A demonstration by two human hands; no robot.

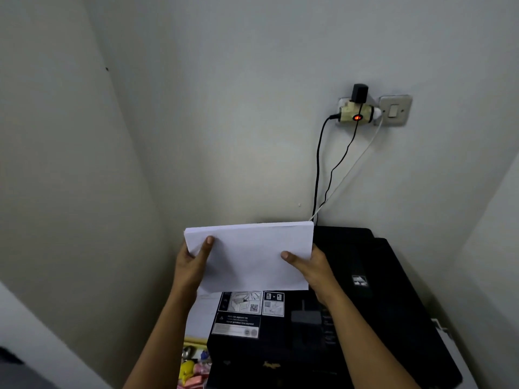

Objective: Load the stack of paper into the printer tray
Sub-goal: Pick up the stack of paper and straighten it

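Observation:
A white stack of paper (252,256) is held up in the air over the back of a black printer (365,304). My left hand (192,265) grips the stack's left edge, thumb on the front face. On the right edge, my right hand (311,269) holds it the same way. The stack stands nearly upright, its lower edge just above the printer's top, where instruction stickers (247,303) show. The printer's rear tray opening is hidden behind the paper.
The printer sits in a corner between pale walls. A wall socket with an adapter and a lit red lamp (357,113) feeds black and white cables (318,169) down behind the printer. A light switch (394,110) is beside it. Colourful small items (193,369) lie left of the printer.

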